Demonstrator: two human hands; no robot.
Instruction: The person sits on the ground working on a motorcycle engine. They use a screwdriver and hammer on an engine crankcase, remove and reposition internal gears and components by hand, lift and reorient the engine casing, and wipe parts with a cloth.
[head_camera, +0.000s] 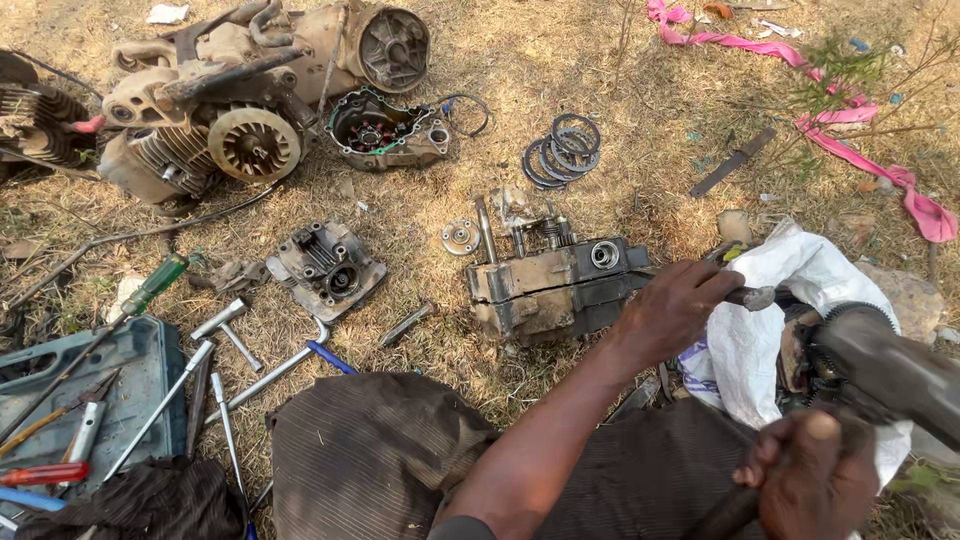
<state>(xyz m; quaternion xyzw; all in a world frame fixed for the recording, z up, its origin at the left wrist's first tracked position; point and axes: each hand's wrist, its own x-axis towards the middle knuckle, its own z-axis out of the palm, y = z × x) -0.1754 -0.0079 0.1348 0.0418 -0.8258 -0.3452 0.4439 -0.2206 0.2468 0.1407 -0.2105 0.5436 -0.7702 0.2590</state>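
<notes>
Grimy tan metal engine case (545, 290) by my left hand (672, 312). White plastic sack (790, 275), pink cloth strip (850, 120), green-handled screwdriver (150, 285), blue plastic toolbox (150, 350), my brown pinstriped trousers (370, 450).

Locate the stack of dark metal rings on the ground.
In the head view, the stack of dark metal rings lies on dry grass, upper centre, right of the open round engine cover and above the grimy engine block.

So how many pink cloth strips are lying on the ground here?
2: one pink cloth strip runs along the top edge, another trails toward the right edge. They may join behind the plant.
</notes>
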